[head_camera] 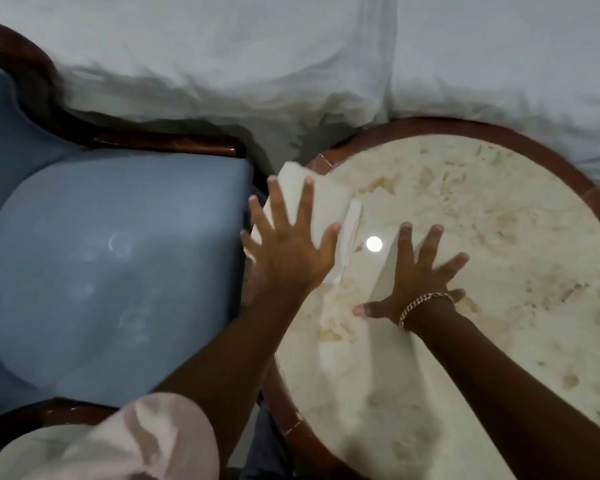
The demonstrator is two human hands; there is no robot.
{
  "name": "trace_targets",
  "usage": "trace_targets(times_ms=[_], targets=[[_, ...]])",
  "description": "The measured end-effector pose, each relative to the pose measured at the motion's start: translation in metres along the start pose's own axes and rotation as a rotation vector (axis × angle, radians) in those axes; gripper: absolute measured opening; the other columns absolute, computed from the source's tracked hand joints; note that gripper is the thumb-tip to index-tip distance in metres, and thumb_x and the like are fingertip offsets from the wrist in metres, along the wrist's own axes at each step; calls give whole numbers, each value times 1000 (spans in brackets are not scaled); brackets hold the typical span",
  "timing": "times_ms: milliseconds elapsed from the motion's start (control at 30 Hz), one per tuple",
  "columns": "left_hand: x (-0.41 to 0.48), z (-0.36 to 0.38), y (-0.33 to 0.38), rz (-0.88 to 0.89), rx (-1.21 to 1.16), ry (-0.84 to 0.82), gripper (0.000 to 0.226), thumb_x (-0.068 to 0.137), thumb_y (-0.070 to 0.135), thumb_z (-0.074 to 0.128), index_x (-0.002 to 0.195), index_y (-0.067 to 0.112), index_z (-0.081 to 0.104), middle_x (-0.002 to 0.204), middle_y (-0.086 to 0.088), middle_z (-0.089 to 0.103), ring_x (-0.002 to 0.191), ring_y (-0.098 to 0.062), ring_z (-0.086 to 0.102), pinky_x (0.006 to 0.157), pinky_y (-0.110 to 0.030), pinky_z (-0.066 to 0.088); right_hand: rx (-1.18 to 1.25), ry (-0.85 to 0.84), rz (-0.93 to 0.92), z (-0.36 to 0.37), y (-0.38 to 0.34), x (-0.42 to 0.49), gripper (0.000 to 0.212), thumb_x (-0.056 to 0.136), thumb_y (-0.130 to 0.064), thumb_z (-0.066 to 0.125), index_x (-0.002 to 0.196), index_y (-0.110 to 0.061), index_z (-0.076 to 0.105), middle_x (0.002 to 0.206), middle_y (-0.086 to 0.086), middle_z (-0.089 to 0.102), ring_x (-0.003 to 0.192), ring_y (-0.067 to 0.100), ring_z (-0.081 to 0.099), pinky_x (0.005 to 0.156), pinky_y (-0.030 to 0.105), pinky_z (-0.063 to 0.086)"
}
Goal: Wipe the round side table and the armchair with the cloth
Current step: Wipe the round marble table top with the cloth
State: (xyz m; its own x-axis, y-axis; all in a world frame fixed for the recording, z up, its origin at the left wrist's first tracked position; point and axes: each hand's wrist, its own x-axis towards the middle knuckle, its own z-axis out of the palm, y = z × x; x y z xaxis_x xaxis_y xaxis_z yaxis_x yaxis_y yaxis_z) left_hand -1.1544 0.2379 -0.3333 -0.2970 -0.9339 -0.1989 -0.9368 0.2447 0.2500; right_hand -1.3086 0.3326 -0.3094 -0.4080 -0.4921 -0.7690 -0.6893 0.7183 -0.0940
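The round side table (499, 216) has a cream marble top and a reddish-brown wooden rim. A folded white cloth (323, 202) lies on its left edge. My left hand (288, 251) presses flat on the cloth with fingers spread, partly over the table's rim. To the right, my right hand (420, 282), wearing a gold bracelet, rests flat on the bare marble with fingers apart and holds nothing. The armchair (111, 265), with a blue seat and dark glossy wooden frame, stands directly left of the table.
White curtain fabric (291, 64) hangs along the back, behind both chair and table. A round light reflection (374, 244) shines on the marble between my hands. A narrow gap separates the chair from the table.
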Motion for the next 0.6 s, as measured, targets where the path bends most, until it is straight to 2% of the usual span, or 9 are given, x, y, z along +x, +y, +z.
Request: trace_targets(times_ms=[133, 267, 333, 467, 600], targets=[[75, -5, 28, 2, 22, 19, 75, 88, 69, 30, 155, 37, 21, 166, -11, 20, 146, -46, 25, 105, -66, 34, 20, 5, 1, 3, 0, 5, 167, 37, -66, 88, 135, -42, -44, 147, 1, -54, 136, 56, -36, 104, 82, 15], [59, -1, 13, 95, 9, 36, 74, 89, 66, 35, 155, 35, 22, 166, -12, 22, 137, -41, 38, 102, -59, 38, 43, -1, 11, 2, -2, 3, 167, 36, -61, 91, 137, -44, -41, 149, -1, -51, 138, 55, -35, 105, 82, 14], [16, 2, -9, 133, -12, 50, 76, 90, 65, 37, 157, 35, 19, 167, -13, 17, 139, -40, 36, 100, -61, 39, 42, 1, 4, 0, -3, 1, 167, 37, -59, 92, 138, -43, -40, 151, 0, -48, 139, 55, -32, 106, 82, 14], [-58, 7, -34, 53, -27, -57, 79, 88, 69, 34, 157, 36, 18, 168, -10, 12, 145, -41, 29, 100, -68, 39, 43, -3, 11, -5, -6, -2, 167, 37, -59, 92, 138, -41, -40, 150, 0, -49, 140, 56, -31, 106, 80, 14], [-1, 0, -11, 172, 9, -28, 80, 88, 64, 35, 157, 29, 19, 169, -10, 9, 151, -46, 15, 110, -76, 21, 42, 14, 16, -3, -4, 0, 168, 34, -63, 91, 138, -44, -39, 149, -3, -49, 141, 56, -29, 105, 81, 18]])
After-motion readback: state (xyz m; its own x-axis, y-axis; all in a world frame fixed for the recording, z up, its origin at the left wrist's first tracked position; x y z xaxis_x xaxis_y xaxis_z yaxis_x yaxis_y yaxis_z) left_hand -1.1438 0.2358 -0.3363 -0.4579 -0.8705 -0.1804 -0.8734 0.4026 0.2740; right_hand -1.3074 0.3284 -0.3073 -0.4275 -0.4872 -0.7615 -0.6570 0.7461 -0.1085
